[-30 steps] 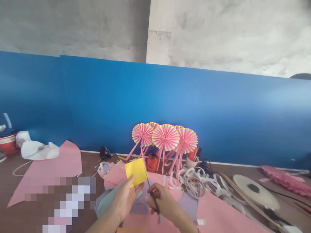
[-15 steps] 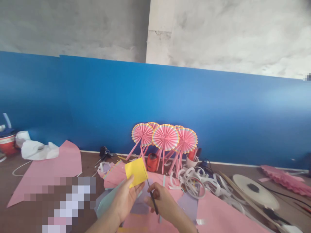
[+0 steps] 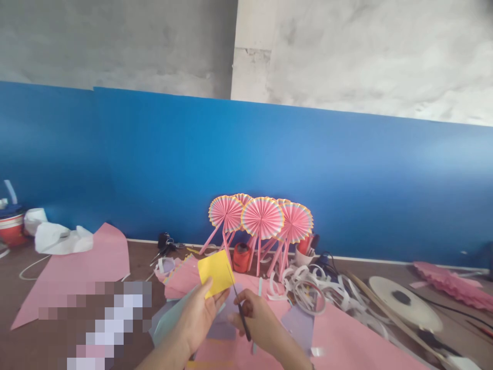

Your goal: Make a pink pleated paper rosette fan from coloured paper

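Observation:
My left hand [image 3: 198, 314] pinches a small yellow paper square [image 3: 214, 272] by its lower edge and holds it upright above the table. My right hand [image 3: 259, 321] grips a pair of dark scissors [image 3: 239, 305], whose blades run up along the right edge of the yellow paper. Both hands are low in the middle of the view. Under them lie pink paper sheets [image 3: 339, 344] and a pale lilac piece [image 3: 298, 325].
Several pink pleated paper fans [image 3: 262, 218] lean on the blue wall behind a red cup [image 3: 242, 257]. White paper strips [image 3: 308, 288] curl to the right, beside a round white disc [image 3: 404, 303]. At left are a large pink sheet [image 3: 77, 272], white bags [image 3: 57, 237] and a bucket [image 3: 11, 226].

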`<move>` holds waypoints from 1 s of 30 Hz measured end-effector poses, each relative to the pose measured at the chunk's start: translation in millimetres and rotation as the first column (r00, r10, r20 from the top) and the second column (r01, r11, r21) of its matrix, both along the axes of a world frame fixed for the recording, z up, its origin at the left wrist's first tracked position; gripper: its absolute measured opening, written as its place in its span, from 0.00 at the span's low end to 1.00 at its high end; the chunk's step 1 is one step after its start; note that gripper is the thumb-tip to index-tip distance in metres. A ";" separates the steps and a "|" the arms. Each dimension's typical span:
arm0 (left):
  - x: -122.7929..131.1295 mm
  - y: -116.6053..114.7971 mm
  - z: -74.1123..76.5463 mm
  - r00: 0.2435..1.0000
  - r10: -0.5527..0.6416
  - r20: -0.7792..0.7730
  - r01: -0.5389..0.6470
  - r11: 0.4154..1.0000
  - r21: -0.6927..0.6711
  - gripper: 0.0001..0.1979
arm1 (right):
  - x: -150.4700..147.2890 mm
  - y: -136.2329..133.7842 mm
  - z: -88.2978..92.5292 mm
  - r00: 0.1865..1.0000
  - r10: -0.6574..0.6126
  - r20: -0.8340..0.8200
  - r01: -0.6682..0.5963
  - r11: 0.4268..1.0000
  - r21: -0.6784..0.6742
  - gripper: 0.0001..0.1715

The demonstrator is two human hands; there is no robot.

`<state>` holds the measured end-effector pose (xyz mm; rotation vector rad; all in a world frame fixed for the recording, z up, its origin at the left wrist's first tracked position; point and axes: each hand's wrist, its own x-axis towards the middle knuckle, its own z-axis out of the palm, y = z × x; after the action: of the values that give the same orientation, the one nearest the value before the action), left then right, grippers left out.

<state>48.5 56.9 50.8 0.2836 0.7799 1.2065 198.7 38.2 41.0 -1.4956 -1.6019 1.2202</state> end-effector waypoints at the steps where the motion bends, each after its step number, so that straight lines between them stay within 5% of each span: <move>1: 0.1 0.3 0.1 1.000 0.002 0.001 -0.002 1.000 -0.003 0.13 | 0.0 0.2 -0.8 1.000 -0.003 -0.001 0.003 1.000 0.006 0.10; 30: -2.5 5.1 -4.7 0.997 0.023 0.079 -0.024 1.000 0.016 0.12 | -1.2 5.9 -14.0 0.998 -0.048 -0.039 0.050 0.998 0.041 0.09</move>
<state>45.9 62.0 46.1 0.2397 0.7069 1.2393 197.4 44.1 27.0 -1.4686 -1.5476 1.1743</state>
